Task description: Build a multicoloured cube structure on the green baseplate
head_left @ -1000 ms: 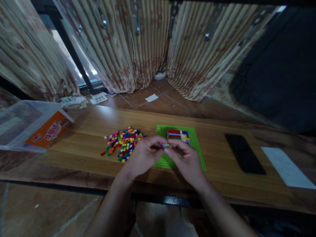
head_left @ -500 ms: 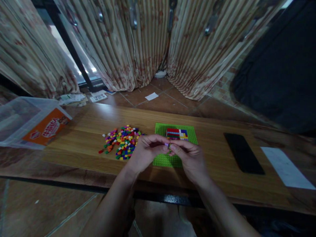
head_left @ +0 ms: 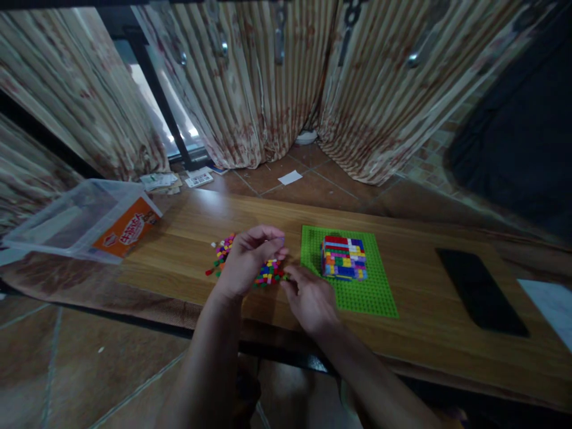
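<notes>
My left hand (head_left: 250, 259) is held over the brick pile, its thumb and forefinger pinched on a small purple brick (head_left: 282, 239). Lower and to the right, my right hand (head_left: 313, 298) has thumb and fingertips closed at the pile's right edge, where a small green brick (head_left: 285, 277) shows between them. Partly covered by my left hand is the pile of small coloured bricks (head_left: 271, 275). Just right of my hands lies a green baseplate (head_left: 379, 292), bearing a block built of many-coloured bricks (head_left: 344, 259) with red, white and blue on top.
A clear plastic bin (head_left: 80, 208) with an orange label stands at the table's left end. Toward the right lie a black phone-like slab (head_left: 482, 292) and a white sheet (head_left: 547, 304). Curtains (head_left: 250, 89) hang beyond the wooden table (head_left: 214, 211).
My hands, earlier together in front of the baseplate, have moved left to the pile and come apart. The brick block is now uncovered. The whole view has shifted rightward.
</notes>
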A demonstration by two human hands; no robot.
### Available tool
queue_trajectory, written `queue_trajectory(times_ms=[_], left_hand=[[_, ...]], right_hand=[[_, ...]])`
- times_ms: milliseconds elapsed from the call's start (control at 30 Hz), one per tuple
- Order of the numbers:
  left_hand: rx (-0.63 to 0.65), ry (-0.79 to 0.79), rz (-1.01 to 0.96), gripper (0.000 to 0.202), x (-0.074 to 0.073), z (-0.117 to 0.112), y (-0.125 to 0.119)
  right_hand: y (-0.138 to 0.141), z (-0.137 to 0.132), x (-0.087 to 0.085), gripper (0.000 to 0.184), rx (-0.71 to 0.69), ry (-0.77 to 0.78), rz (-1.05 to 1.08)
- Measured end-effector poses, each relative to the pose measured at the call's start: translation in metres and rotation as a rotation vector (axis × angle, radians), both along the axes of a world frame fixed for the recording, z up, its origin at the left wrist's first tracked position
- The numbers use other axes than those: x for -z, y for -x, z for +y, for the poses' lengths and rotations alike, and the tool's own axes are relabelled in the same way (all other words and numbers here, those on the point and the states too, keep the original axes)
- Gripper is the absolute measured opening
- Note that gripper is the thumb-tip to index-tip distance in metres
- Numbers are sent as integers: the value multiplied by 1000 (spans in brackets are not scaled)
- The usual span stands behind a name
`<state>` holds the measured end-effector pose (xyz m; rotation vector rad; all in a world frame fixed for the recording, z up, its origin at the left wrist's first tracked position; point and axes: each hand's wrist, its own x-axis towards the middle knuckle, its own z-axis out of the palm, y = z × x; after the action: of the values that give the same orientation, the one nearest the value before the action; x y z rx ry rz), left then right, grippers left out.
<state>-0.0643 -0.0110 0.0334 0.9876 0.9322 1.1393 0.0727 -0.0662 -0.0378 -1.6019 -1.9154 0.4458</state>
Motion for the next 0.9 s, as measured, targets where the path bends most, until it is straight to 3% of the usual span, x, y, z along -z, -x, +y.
queue_trajectory(times_ms=[167,367,500,667,900], left_hand=[[119,-74,65,28,7,-1,1],[133,-41,107,36,12,0,2],[203,-38,162,34,15,-2,-5],[287,-68,225,30,15,-4,-16],[332,-54,236,30,21,-5,-34]], right_hand=[[1,6,-5,22,-13,6,170],[-14,2,-22,23,86,-120,437],[-24,0,-30,29,16,-176,394],[-33,-2,-34,20,-75,-226,292],[-49,-8,-41,18,-16,-235,175]])
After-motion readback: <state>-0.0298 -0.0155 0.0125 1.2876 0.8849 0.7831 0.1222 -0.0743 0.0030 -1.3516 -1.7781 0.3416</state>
